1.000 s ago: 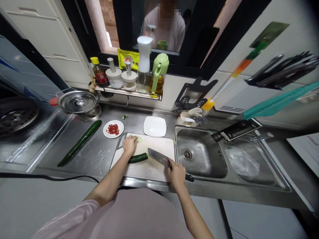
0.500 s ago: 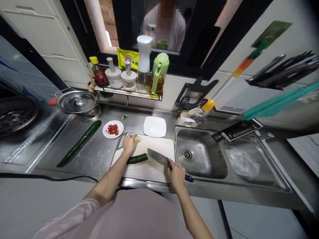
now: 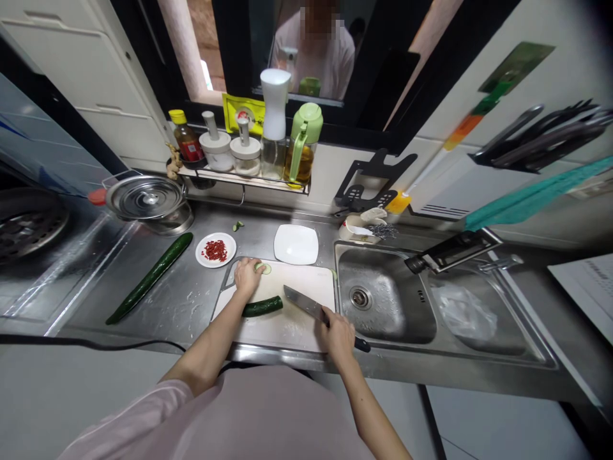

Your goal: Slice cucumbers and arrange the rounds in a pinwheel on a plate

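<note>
At the far left part of the white cutting board (image 3: 306, 279), my left hand (image 3: 248, 277) has its fingers closed on pale cucumber slices (image 3: 267, 269). Part of the slices is covered by the fingers. A cut length of cucumber (image 3: 263, 306) lies on the board, its left end behind my left forearm. My right hand (image 3: 339, 333) grips a kitchen knife (image 3: 302, 301) by its black handle. The blade rests low over the board, right of the cucumber piece and apart from it. A whole cucumber (image 3: 151, 278) lies on the counter to the left.
Behind the board stand a small plate of chopped red pieces (image 3: 230, 245) and a white square plate (image 3: 297, 244). Green scraps (image 3: 238, 226) lie near them. A lidded steel pot (image 3: 167, 217) is at back left. The sink (image 3: 387, 294) adjoins on the right; a condiment shelf (image 3: 249, 179) hangs above.
My left fingers have shifted slightly around the cucumber slices. The right hand and knife have stayed in place. The whole view has moved a little.
</note>
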Motion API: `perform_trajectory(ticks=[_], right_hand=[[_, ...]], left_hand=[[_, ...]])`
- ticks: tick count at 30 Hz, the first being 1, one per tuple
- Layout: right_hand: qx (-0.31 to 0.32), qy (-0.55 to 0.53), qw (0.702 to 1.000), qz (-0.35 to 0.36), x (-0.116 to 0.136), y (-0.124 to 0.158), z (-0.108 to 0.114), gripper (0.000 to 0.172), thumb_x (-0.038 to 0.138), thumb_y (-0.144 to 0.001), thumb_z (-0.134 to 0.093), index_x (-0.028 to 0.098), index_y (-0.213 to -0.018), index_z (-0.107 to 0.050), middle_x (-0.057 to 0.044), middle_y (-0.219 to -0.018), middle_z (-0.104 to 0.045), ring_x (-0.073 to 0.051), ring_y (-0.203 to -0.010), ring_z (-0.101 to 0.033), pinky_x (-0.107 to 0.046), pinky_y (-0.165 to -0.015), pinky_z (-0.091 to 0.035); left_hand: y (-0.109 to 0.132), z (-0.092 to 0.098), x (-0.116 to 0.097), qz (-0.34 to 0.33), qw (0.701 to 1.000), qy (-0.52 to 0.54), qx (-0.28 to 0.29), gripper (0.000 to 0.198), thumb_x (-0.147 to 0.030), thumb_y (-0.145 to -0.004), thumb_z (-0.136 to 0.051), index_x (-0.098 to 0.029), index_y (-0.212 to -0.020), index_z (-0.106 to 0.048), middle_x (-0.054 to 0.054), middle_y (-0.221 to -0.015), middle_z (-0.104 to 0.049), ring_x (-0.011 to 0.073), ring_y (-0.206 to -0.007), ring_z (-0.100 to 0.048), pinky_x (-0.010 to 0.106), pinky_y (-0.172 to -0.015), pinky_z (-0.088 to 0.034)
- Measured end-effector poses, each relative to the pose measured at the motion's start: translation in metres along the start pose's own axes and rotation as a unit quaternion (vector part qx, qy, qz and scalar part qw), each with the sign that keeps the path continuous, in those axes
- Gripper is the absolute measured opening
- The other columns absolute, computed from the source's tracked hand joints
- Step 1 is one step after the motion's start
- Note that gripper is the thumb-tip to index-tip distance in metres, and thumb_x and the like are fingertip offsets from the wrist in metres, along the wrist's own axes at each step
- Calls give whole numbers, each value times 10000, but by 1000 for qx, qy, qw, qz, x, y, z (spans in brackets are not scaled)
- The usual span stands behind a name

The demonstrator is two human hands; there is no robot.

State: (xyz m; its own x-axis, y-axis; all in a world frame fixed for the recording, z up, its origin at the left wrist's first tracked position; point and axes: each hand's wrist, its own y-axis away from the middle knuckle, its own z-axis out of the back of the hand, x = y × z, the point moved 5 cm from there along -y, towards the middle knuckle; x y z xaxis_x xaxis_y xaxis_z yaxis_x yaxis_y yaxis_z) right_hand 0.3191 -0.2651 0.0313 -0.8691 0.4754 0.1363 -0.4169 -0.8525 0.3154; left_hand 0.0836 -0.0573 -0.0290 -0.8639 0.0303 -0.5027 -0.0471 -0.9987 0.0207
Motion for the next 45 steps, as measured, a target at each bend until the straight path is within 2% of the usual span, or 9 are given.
perform_trajectory(ticks=[5, 7, 8, 11, 16, 22, 25, 30, 45], right_hand=[[11, -75, 997, -14, -5, -3, -8, 362, 311, -958, -381, 241, -1218, -622, -72, -1093, -694, -186, -960, -626, -253, -755, -358], [27, -86, 996, -26, -7, -5, -13, 367, 346, -973, -351, 220, -1160, -641, -75, -1008, -712, -184, -891, -639, -248, -696, -347], [34, -87, 995, -31, -7, -6, -15, 374, 360, -977, -341, 206, -1121, -650, -77, -964, -717, -184, -861, -640, -247, -673, -338], [41, -88, 995, -30, -3, -10, -16, 379, 362, -978, -332, 171, -1021, -657, -79, -899, -714, -176, -809, -629, -244, -636, -313], [55, -119, 991, 7, 11, -13, -11, 340, 346, -966, -355, 171, -988, -645, -55, -835, -703, -160, -768, -613, -229, -613, -307], [78, -124, 988, 45, 30, -8, -11, 313, 305, -942, -412, 190, -1191, -562, -57, -948, -711, -163, -847, -631, -221, -652, -333], [91, -87, 990, 65, 39, 0, -10, 307, 333, -957, -384, 185, -1125, -594, -87, -1003, -706, -188, -912, -633, -240, -689, -342], [127, -38, 988, 81, 52, 15, -5, 311, 329, -974, -345, 194, -1080, -605, -97, -991, -702, -208, -914, -640, -261, -700, -346], [130, -20, 985, 114, 65, 29, -6, 300, 302, -982, -319, 198, -1080, -583, -96, -976, -698, -217, -906, -647, -275, -714, -362]], left_hand=[[16, 20, 12, 47, 990, 88, -98, 338, -379, -920, -453, -214, -1120, -670, 85, -1036, -641, 227, -981, -571, 344, -894, -435], [32, 25, 11, 25, 988, 105, -114, 331, -356, -933, -433, -202, -1115, -662, 83, -1038, -646, 216, -982, -577, 341, -909, -438], [41, 26, 8, -3, 989, 107, -107, 315, -348, -933, -438, -202, -1094, -666, 82, -1039, -651, 213, -988, -579, 342, -920, -437], [72, 18, -8, -110, 989, 96, -32, 271, -348, -925, -476, -222, -1039, -687, 69, -1030, -662, 207, -1006, -582, 348, -933, -436], [104, 4, -23, -204, 975, 73, 39, 249, -324, -926, -495, -246, -1041, -701, 59, -1067, -663, 196, -1023, -586, 363, -941, -436], [112, -4, -22, -230, 968, 72, 74, 259, -302, -934, -485, -254, -1073, -699, 58, -1048, -677, 184, -985, -600, 341, -898, -468], [114, -4, -21, -229, 969, 64, 73, 264, -318, -938, -482, -251, -1073, -699, 55, -1035, -682, 182, -978, -603, 330, -886, -470], [116, -2, -21, -228, 970, 53, 59, 277, -337, -947, -468, -255, -1073, -701, 45, -1055, -682, 168, -975, -601, 302, -868, -467], [128, -2, -20, -236, 970, 46, 43, 272, -344, -926, -502, -272, -1099, -698, 50, -1078, -656, 181, -978, -580, 305, -869, -460]])
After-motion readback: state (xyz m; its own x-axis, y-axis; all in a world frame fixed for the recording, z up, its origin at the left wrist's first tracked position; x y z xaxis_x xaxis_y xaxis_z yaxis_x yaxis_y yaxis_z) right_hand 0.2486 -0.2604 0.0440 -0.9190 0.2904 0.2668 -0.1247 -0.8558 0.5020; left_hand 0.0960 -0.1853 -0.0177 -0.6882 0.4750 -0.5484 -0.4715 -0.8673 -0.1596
